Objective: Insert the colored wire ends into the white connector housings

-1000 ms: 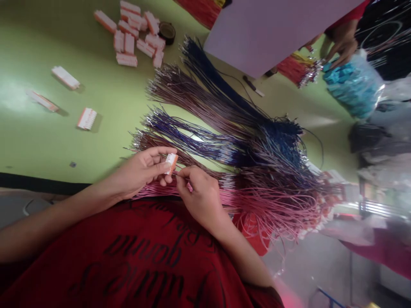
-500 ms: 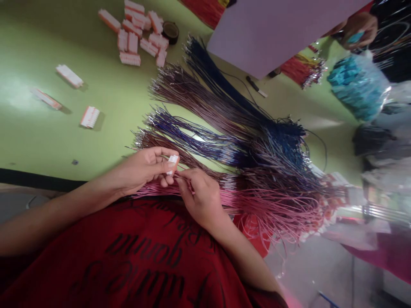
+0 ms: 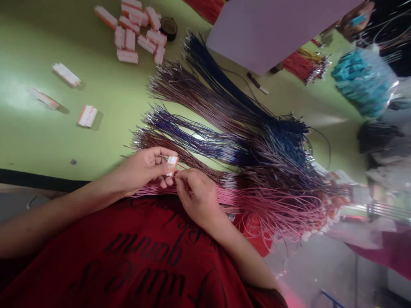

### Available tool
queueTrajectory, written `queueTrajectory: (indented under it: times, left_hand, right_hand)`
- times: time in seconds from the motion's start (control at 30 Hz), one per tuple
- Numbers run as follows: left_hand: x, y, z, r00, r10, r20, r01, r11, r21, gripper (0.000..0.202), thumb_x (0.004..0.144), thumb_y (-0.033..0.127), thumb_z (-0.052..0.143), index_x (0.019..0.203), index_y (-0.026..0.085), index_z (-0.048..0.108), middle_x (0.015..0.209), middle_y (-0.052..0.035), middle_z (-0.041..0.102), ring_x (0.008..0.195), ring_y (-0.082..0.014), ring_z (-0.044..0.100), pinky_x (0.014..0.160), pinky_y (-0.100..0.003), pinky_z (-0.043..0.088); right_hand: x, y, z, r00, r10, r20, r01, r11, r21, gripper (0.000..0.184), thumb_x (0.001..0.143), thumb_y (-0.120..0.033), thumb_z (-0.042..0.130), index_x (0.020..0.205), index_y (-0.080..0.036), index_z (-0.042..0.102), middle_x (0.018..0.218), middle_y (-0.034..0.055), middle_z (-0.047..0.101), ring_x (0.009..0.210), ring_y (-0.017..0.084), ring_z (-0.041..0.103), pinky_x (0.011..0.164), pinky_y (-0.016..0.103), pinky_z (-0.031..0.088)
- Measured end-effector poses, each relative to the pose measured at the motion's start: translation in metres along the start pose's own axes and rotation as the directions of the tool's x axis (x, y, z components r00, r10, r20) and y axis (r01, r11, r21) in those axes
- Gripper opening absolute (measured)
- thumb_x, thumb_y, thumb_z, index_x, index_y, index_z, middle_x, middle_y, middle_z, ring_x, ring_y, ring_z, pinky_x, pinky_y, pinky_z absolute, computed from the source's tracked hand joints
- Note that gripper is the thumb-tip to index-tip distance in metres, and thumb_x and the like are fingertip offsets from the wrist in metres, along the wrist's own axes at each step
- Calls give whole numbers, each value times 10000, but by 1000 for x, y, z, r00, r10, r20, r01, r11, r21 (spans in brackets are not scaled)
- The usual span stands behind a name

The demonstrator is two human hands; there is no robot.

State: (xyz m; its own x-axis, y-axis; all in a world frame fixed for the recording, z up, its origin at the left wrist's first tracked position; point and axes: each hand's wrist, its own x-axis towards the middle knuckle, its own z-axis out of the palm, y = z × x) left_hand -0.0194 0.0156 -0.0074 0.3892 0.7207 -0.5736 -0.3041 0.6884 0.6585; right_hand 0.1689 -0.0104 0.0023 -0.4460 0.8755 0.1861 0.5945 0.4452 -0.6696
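My left hand (image 3: 144,169) pinches a small white and orange connector housing (image 3: 172,164) between thumb and fingers. Right beside it, the thumb and forefinger of my right hand (image 3: 199,194) are closed on a thin wire at the connector's lower edge; most of that wire is hidden by the hand. Under and behind both hands lie bundles of wires with metal tips: pink wires (image 3: 269,199), brown wires (image 3: 170,145), and blue-violet wires (image 3: 186,128). Farther back are a greyish-brown bundle (image 3: 192,96) and a dark blue bundle (image 3: 218,72).
Several connector housings (image 3: 130,40) are piled at the back left beside a roll of dark tape (image 3: 168,28). Three more, one of them a white connector (image 3: 87,116), lie on the green table (image 3: 41,137). A purple panel (image 3: 263,34) and a bag of teal pieces (image 3: 362,83) stand back right.
My right fingertips have shifted slightly left, closer to the connector's lower edge. The left hand keeps its grip on the connector. The view has moved a little.
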Motion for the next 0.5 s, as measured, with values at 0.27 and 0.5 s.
queueTrajectory:
  times: [0.27, 0.5]
  left_hand:
    - [-10, -2, -5, 999, 24, -43, -22, 998, 51, 533, 720, 388, 993, 1068, 175, 650, 634, 17, 724, 538, -147, 662, 533, -260, 513]
    - [-8, 0, -10, 1000, -6, -27, 8, 996, 89, 448, 761, 347, 952, 1060, 194, 655, 637, 27, 700, 574, -177, 682, 537, -288, 530]
  right_hand:
    - [-10, 3, -13, 994, 51, 94, -55, 998, 31, 251, 1074, -200, 547, 923, -235, 744, 826, 32, 777, 740, 169, 687, 747, 306, 538]
    - [1, 60, -28, 989, 151, -3, -142, 922, -360, 194, 967, -111, 606, 895, -218, 752, 904, 98, 760, 886, 262, 666, 815, 412, 496]
